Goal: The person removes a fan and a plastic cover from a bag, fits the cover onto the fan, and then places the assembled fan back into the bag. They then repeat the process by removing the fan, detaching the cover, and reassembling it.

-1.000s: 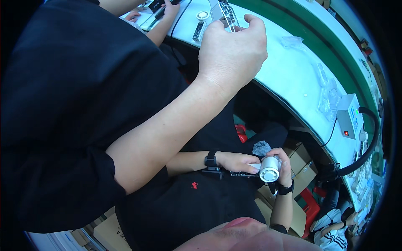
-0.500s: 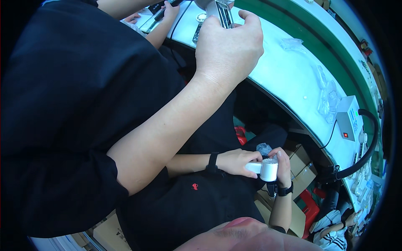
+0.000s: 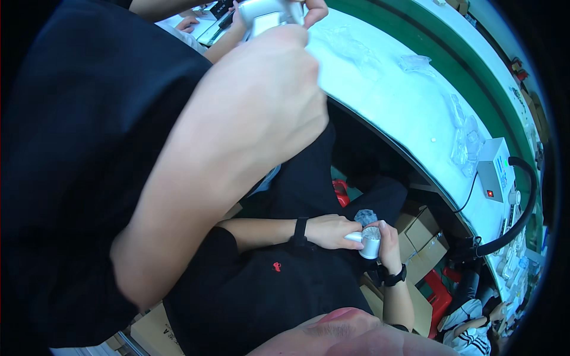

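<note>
- Head view: right forearm (image 3: 178, 178) rises from a black sleeve at lower left; elbow bent, back of the right hand (image 3: 270, 83) turned to the camera.
- Right hand: fingers curled, grasping a white device (image 3: 266, 21) seen over the near edge of the tabletop (image 3: 398, 98), at the top of the frame.
- Device: upper part cut off by the frame, lower part behind the knuckles; blurred, so full shape not determined.
- Curled finger (image 3: 316, 13) at the device's right side; cannot tell which hand owns it.
- Left forearm (image 3: 155, 6): only a strip at the top edge. Left hand cut off or hidden; grip cannot be told.
- Facing the tabletop's near edge, a co-worker's hands (image 3: 332, 231) hold a white cylindrical part (image 3: 370, 247); its far side is hidden.
- Clear plastic bags (image 3: 467, 139) and a control box (image 3: 494, 169) lie toward the tabletop's far edge; bag contents unreadable.
</note>
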Demonstrator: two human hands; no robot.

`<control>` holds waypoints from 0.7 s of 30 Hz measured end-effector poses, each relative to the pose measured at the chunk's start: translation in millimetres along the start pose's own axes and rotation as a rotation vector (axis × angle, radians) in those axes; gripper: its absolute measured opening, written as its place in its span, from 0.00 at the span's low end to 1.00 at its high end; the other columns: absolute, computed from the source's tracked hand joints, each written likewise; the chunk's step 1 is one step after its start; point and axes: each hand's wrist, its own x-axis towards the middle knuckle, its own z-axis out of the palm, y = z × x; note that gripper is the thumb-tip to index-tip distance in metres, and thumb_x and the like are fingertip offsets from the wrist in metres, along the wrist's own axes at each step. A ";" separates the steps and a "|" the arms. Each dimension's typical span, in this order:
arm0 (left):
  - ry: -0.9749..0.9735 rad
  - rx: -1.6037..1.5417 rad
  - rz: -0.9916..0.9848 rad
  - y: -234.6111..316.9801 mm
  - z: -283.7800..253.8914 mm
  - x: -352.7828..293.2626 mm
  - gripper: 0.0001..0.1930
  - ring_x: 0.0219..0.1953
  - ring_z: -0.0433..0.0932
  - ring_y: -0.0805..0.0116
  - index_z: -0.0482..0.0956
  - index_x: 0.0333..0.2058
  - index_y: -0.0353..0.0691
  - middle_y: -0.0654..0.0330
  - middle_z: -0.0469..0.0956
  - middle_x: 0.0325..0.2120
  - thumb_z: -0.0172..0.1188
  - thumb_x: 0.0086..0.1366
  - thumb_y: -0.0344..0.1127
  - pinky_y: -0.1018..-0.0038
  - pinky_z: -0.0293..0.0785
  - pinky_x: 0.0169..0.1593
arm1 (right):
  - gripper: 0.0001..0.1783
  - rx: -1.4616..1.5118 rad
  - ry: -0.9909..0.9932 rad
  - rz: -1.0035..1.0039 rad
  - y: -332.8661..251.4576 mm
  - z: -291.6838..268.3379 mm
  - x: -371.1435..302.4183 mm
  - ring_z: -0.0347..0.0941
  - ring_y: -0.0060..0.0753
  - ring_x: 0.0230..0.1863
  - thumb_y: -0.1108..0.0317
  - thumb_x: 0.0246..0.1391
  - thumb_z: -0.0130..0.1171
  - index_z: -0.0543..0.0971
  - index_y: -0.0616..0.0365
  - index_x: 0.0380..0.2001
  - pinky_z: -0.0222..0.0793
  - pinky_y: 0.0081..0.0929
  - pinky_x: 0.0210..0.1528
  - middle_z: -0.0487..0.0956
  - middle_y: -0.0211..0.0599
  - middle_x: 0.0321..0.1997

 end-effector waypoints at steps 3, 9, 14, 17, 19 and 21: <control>-0.109 -0.133 -0.032 0.2 -2.5 -3.9 0.23 0.37 0.81 0.52 0.73 0.48 0.39 0.49 0.81 0.33 0.54 0.68 0.53 0.62 0.75 0.42 | 0.26 0.021 -0.023 0.052 3.3 0.1 0.9 0.76 0.25 0.32 0.53 0.67 0.41 0.80 0.64 0.33 0.69 0.23 0.38 0.81 0.37 0.30; -0.155 -0.220 -0.094 3.1 -8.3 -12.4 0.22 0.38 0.81 0.49 0.71 0.49 0.37 0.47 0.81 0.35 0.54 0.68 0.51 0.60 0.74 0.40 | 0.26 0.020 -0.073 0.012 3.9 -1.5 5.2 0.74 0.24 0.31 0.53 0.68 0.40 0.80 0.64 0.33 0.68 0.22 0.37 0.80 0.36 0.29; -0.023 -0.142 -0.018 1.7 4.8 -11.8 0.21 0.38 0.81 0.49 0.71 0.49 0.38 0.48 0.81 0.35 0.55 0.68 0.50 0.61 0.74 0.41 | 0.27 0.034 -0.073 -0.035 6.0 -1.2 4.7 0.74 0.23 0.30 0.52 0.68 0.39 0.79 0.64 0.33 0.68 0.22 0.37 0.80 0.35 0.29; -0.013 -0.168 -0.010 1.2 11.0 -14.2 0.21 0.37 0.81 0.50 0.71 0.49 0.39 0.49 0.81 0.35 0.55 0.68 0.50 0.61 0.75 0.41 | 0.27 0.045 -0.093 -0.040 8.8 -1.3 1.0 0.74 0.22 0.30 0.52 0.68 0.39 0.79 0.63 0.33 0.68 0.22 0.36 0.80 0.34 0.28; -0.027 -0.224 0.003 1.4 19.7 -16.4 0.21 0.35 0.82 0.53 0.71 0.49 0.39 0.51 0.81 0.34 0.55 0.68 0.50 0.62 0.75 0.40 | 0.27 0.062 -0.096 -0.016 10.8 0.3 -5.7 0.74 0.22 0.30 0.52 0.68 0.39 0.79 0.63 0.33 0.68 0.22 0.36 0.80 0.34 0.28; -0.099 -0.253 -0.052 11.0 14.5 -16.2 0.20 0.34 0.82 0.55 0.71 0.48 0.39 0.52 0.81 0.34 0.56 0.68 0.50 0.64 0.75 0.38 | 0.26 0.098 -0.092 0.034 10.8 1.8 -12.9 0.74 0.22 0.29 0.52 0.68 0.40 0.80 0.62 0.33 0.68 0.22 0.35 0.80 0.34 0.29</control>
